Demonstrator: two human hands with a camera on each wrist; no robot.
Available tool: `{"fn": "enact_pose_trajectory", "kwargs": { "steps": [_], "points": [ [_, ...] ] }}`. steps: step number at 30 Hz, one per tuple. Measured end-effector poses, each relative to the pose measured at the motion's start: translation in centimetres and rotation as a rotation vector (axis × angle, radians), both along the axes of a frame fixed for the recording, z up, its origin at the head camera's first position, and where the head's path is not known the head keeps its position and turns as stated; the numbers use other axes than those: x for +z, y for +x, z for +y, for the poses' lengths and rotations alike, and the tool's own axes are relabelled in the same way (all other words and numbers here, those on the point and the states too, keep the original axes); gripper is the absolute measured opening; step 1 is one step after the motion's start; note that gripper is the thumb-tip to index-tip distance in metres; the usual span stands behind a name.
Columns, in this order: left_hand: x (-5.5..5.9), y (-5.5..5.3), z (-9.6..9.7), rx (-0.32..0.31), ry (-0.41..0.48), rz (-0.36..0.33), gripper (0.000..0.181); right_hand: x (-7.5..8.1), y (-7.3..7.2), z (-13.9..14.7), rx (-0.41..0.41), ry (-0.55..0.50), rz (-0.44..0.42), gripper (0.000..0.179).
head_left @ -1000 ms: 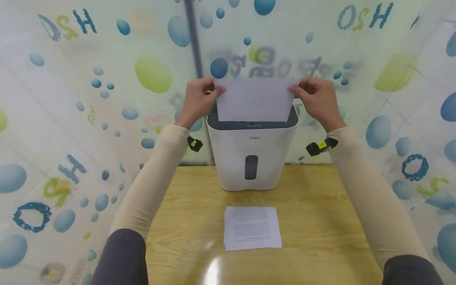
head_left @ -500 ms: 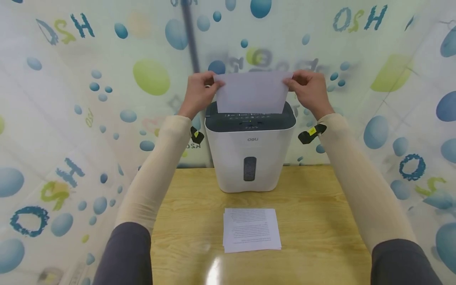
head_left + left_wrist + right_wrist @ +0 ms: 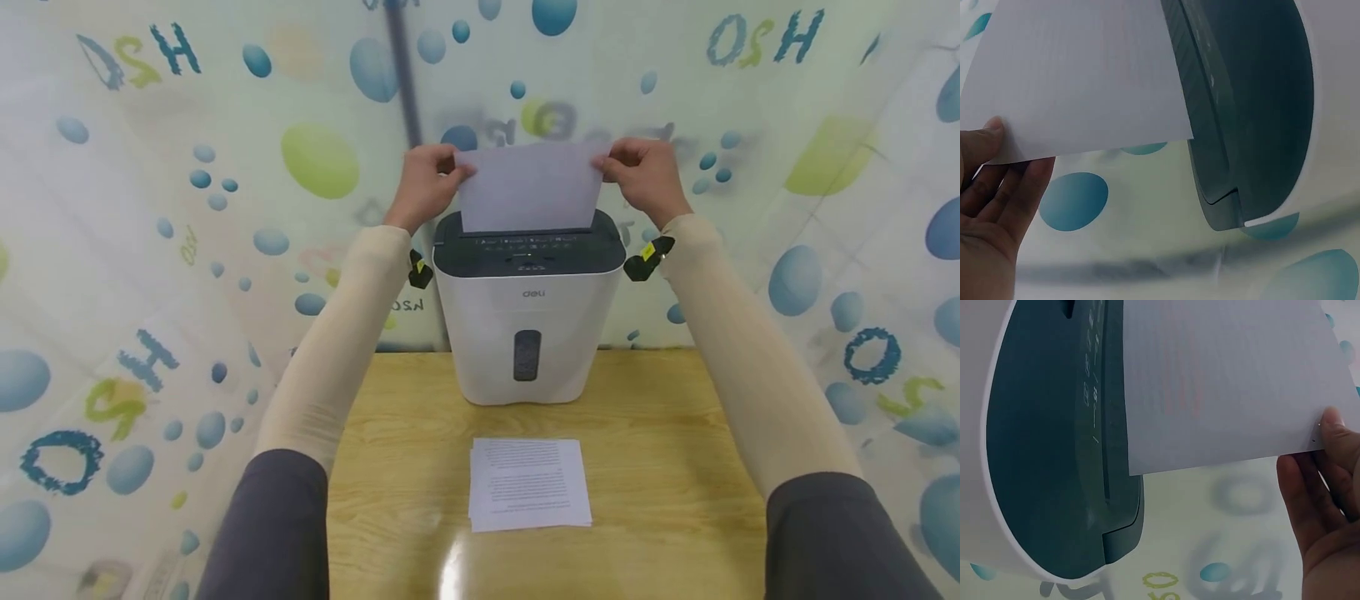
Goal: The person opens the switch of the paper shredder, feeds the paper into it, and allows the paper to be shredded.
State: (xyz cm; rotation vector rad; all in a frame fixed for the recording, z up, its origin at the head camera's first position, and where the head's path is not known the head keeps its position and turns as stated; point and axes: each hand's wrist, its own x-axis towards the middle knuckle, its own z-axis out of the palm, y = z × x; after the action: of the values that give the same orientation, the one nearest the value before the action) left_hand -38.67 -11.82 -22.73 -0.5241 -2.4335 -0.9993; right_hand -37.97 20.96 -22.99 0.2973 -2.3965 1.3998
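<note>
A blank-faced sheet of paper stands upright over the dark top of a white deli paper shredder. My left hand pinches its upper left corner between thumb and fingers. At the opposite upper corner, my right hand pinches the sheet the same way. In the left wrist view the lower edge of the paper lies right along the slotted top. From the right wrist, the bottom edge of the paper likewise sits beside the feed slot, with the printed markings on the lid showing.
A stack of printed sheets lies on the wooden table in front of the shredder. Behind and to both sides hangs a curtain with blue and green dots. The shredder stands near the table's back edge.
Both hands have risen slightly and moved toward the back with the sheet. Its lower edge has shifted from the front of the shredder's top to the rear part, uncovering more of the lid.
</note>
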Motion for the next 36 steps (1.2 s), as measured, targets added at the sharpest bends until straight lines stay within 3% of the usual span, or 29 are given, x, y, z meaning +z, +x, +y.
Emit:
{"fn": "enact_pose_trajectory", "kwargs": {
  "steps": [14,26,30,36],
  "points": [
    [-1.1,-1.4,0.1,-0.005,-0.014,-0.085,0.021,-1.4,-1.5,-0.1,-0.021,0.069,-0.035,0.030],
    [-1.6,-1.9,-0.2,-0.008,-0.060,-0.098,0.022,-2.2,-1.8,-0.4,-0.037,0.097,-0.074,0.033],
    [-1.7,-1.9,-0.1,-0.024,-0.084,-0.095,0.029,-2.5,-1.8,-0.3,-0.047,0.126,-0.091,0.035],
    [-1.5,-1.7,0.0,-0.038,-0.118,-0.152,0.036,-2.4,-1.6,-0.3,-0.045,0.194,-0.103,0.037]
  ]
}}
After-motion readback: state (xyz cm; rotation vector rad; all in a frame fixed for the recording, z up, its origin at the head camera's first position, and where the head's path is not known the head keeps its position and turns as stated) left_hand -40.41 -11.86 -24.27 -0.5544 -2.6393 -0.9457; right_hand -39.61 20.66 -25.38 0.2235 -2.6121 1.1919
